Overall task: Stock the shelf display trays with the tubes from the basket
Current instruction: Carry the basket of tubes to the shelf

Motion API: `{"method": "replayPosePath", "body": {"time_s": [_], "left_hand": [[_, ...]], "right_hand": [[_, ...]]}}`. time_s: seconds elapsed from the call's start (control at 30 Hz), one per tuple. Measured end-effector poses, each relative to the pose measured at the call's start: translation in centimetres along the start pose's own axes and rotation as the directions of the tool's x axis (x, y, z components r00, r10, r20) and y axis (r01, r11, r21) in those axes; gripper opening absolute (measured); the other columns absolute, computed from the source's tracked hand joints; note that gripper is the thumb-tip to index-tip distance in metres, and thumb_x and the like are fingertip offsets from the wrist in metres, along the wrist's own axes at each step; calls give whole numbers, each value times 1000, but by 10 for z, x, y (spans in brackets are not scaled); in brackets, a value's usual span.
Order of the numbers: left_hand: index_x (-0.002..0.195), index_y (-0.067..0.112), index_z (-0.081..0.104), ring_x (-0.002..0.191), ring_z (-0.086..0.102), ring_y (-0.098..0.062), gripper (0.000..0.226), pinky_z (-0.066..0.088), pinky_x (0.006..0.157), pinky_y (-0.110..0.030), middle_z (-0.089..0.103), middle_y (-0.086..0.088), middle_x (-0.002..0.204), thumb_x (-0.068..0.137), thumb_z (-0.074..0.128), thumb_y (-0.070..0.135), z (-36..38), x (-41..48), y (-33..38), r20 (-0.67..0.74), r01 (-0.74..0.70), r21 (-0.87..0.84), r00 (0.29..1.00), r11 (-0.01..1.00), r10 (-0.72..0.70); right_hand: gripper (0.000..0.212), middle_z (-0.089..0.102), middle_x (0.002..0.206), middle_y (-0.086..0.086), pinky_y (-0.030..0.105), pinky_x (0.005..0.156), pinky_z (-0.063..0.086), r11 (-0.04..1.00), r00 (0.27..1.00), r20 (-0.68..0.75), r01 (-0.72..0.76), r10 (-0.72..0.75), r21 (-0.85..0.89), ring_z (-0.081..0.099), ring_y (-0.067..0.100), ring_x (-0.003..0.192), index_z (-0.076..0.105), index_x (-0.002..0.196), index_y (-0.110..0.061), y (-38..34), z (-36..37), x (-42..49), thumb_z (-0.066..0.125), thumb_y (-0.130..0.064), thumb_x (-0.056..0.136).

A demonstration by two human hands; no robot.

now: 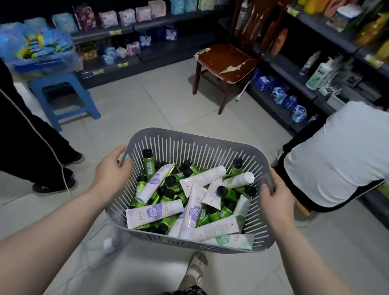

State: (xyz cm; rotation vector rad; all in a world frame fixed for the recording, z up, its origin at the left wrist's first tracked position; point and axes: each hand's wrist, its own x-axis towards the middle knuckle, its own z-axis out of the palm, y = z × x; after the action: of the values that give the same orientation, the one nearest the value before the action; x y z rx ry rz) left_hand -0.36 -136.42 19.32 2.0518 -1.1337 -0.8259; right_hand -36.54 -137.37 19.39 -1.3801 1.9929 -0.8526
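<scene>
The step in hand is carrying the stock to the shelf: no tube has been taken out yet. The grey basket [199, 140] is held off the floor in front of the person. The left hand [112, 168] has its grip curled over the rim at 9 o'clock, and the right hand [279, 198] has its grip curled over the rim at 3 o'clock.

The basket's long axis seems to run from 9 to 3 o'clock, level, with the open top facing up. The tubes [193, 206] fill it in a loose heap and share no single heading. Several white and lilac ones lie flat along a 7-to-1 o'clock line, some cap-up and some crimp-up. The small green ones mostly stand tilted with their black caps towards 12.

I cannot pick out the display trays for certain. The shelves [298, 73] at 2 o'clock look likeliest, though a crouching person [343, 154] is working there. The next move probably calls for setting the basket down near those shelves to free a hand, then lifting tubes singly and turning each to match.
</scene>
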Motion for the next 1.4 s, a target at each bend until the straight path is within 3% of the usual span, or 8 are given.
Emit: {"method": "replayPosePath", "body": {"time_s": [0.23, 0.4, 0.57, 0.67, 0.9, 1.07, 1.2, 1.4], "left_hand": [[130, 33, 50, 94, 65, -24, 39, 52, 83, -37, 69, -3, 108, 91, 46, 39, 48, 61, 51, -70, -5, -52, 998, 999, 1], [132, 29, 50, 102, 62, -28, 41, 50, 89, -40, 67, -8, 113, 92, 45, 35, 56, 111, 81, -79, -10, -75, 997, 997, 4], [135, 27, 48, 106, 61, -26, 44, 48, 94, -39, 65, -7, 120, 92, 45, 33, 59, 185, 101, -77, -8, -107, 997, 994, 0], [135, 27, 50, 102, 63, -27, 43, 47, 86, -35, 67, -13, 114, 93, 46, 33, 64, 245, 106, -81, -12, -95, 997, 995, 5], [130, 26, 53, 90, 63, -23, 39, 47, 77, -33, 68, -10, 106, 93, 46, 30, 64, 387, 139, -34, -36, -62, 999, 997, 34], [129, 33, 50, 65, 59, -21, 38, 41, 56, -28, 62, 2, 68, 92, 44, 37, 57, 465, 174, -23, -63, -10, 998, 998, 63], [131, 29, 50, 83, 63, -35, 39, 51, 73, -42, 68, -18, 94, 93, 43, 33, 58, 505, 192, -23, -84, 15, 996, 996, 84], [127, 30, 54, 86, 62, -39, 34, 51, 75, -44, 67, -20, 95, 95, 42, 32, 74, 557, 216, -1, -120, 25, 993, 992, 120]], "right_hand": [[48, 64, 98, -4, 26, 77, 44, 999, 998, 48, 40, -39, -22, 63, 25, 97, 43, 140, -30, -21, -14, 116, 46, -19, 93], [47, 65, 95, -7, 23, 66, 46, 998, 997, 28, 67, -67, -7, 60, 12, 71, 45, 139, -29, -45, -5, 177, 46, -20, 93], [47, 57, 93, -21, 1, 58, 33, 999, 999, -11, 43, -44, -30, 51, -13, 60, 44, 140, -26, -75, 24, 232, 49, -21, 94], [45, 54, 76, -23, 6, 43, 32, 998, 1000, -5, 23, -24, -51, 49, -6, 53, 44, 140, -29, -98, 53, 277, 48, -24, 95], [46, 67, 87, 1, 24, 51, 38, 999, 1000, 14, -20, 21, -44, 55, 10, 57, 40, 143, -29, -151, 115, 377, 47, -29, 97], [47, 62, 74, -7, 15, 38, 35, 999, 999, -28, -33, 33, 28, 46, 4, 44, 39, 142, -30, -185, 140, 430, 47, -22, 96], [48, 61, 71, -9, 12, 36, 36, 997, 999, -13, -43, 44, 59, 47, 9, 47, 38, 144, -27, -204, 151, 468, 47, -20, 97], [47, 62, 76, -11, 8, 36, 34, 997, 998, 16, -53, 53, 56, 51, 11, 51, 39, 143, -26, -217, 167, 533, 46, -20, 97]]}}
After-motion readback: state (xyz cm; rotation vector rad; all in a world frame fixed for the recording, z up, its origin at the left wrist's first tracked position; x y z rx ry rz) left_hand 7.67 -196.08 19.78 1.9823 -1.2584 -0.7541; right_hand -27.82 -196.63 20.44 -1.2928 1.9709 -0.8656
